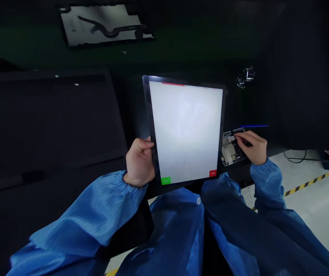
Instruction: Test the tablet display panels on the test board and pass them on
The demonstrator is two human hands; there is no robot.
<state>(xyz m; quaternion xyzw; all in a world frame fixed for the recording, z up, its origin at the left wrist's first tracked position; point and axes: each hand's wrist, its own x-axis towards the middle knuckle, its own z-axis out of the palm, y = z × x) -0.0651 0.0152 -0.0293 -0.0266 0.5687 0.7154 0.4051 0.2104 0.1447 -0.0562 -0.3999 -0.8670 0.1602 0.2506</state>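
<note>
My left hand (140,163) grips the left edge of a tablet (185,132), thumb on its dark frame. The tablet is tilted up toward me, its screen lit white with a green box at the lower left and a red box at the lower right. To its right lies a circuit board (229,150) with pale shielded parts, partly hidden behind the tablet. My right hand (253,146) is at the board's upper right, thumb and fingertips pinched together there. What they hold, if anything, is too small to make out.
A shiny metal object (245,77) sits on the dark surface behind the board. A large dark panel (49,130) stands at left. A bright panel with a dark curved shape (109,32) is at the top. Black-and-yellow tape (309,184) marks the floor at right, near a cable (296,159).
</note>
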